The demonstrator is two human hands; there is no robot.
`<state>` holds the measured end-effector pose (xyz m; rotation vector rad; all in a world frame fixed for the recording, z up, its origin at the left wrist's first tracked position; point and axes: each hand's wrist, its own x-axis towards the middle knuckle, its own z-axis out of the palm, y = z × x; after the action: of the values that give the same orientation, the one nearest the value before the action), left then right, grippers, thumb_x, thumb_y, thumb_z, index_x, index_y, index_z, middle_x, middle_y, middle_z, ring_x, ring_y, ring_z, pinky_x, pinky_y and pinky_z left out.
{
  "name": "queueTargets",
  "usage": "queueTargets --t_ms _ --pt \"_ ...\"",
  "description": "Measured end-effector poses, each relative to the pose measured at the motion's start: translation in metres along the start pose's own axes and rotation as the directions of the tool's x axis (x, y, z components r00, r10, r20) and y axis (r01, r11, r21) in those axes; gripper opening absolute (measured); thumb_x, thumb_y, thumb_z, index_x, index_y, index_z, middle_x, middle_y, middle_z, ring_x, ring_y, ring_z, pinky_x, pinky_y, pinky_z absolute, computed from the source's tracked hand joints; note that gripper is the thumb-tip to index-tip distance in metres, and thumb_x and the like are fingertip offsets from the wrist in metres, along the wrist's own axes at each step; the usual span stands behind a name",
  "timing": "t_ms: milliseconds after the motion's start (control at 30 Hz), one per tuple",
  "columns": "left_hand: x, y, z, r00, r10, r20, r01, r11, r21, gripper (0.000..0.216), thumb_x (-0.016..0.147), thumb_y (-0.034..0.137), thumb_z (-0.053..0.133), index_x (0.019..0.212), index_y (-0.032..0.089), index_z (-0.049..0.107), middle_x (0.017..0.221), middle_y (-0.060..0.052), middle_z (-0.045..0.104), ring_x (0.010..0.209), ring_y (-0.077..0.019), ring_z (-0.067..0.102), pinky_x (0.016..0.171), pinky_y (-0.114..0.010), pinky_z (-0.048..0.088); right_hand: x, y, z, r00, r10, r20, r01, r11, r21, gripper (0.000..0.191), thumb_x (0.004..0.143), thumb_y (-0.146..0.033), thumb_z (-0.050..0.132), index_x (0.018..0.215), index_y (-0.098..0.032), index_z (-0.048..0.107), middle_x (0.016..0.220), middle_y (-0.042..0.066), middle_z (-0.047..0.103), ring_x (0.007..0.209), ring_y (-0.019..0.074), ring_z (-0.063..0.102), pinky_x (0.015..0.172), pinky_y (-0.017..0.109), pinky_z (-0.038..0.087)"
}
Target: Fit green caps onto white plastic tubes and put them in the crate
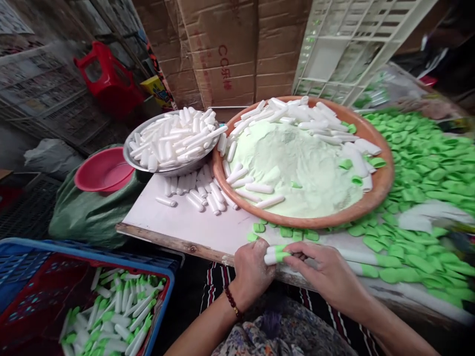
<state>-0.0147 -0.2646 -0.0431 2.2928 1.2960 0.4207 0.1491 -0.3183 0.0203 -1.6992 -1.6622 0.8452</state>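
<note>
While left hand (252, 272) fingers curl round capped tubes (270, 258), right hand (328, 277) fingers pinching the green caps (282, 255).

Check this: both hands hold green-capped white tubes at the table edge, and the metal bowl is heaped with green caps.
Wrong on the bowl: the head view shows the metal bowl heaped with uncapped white tubes. The left hand and right hand do hold green-capped tubes at the table edge.

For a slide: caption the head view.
Left hand and right hand hold green-capped white plastic tubes beside round brown powder bowl.
</note>
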Motion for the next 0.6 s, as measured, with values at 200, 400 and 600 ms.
queueTargets --t_ms 200,400,600 --pt "0.002 -0.001 0.001 0.994 0.110 -0.009 -0.109 0.991 0.074 0.011 0.073 0.020 0.066 0.073 0.021 0.055 0.064 -0.002 0.065 0.060 -0.0197 0.061 0.052 -0.028 0.031 0.000 0.002 -0.007 0.999 -0.010 0.049 0.013 0.999 -0.050 0.016 0.091 -0.032 0.057 0.086 -0.022 0.068 0.081 -0.002 0.071 0.075 0.0140 0.062 0.069 0.025 0.042" --pt "0.006 0.002 -0.001 1.000 0.016 0.026 -0.018 0.996 0.093 0.007 0.077 0.022 0.064 0.076 0.021 0.057 0.066 -0.003 0.067 0.062 -0.0208 0.063 0.053 -0.028 0.032 0.016 0.002 0.000 1.000 0.021 0.007 -0.020 0.998 -0.058 0.016 0.089 -0.030 0.059 0.080 -0.020 0.067 0.069 -0.002 0.066 0.065 0.0136 0.058 0.063 0.026 0.040" --pt "0.006 0.001 -0.004 0.998 -0.053 0.030 0.051 0.997 0.052 0.004 0.077 0.019 0.059 0.077 0.021 0.056 0.070 -0.003 0.068 0.065 -0.0204 0.064 0.056 -0.026 0.035 -0.009 0.015 -0.008 0.981 0.017 -0.192 -0.044 0.989 -0.140 0.021 0.090 -0.036 0.057 0.099 -0.023 0.070 0.086 -0.001 0.073 0.074 0.0150 0.066 0.072 0.026 0.049"
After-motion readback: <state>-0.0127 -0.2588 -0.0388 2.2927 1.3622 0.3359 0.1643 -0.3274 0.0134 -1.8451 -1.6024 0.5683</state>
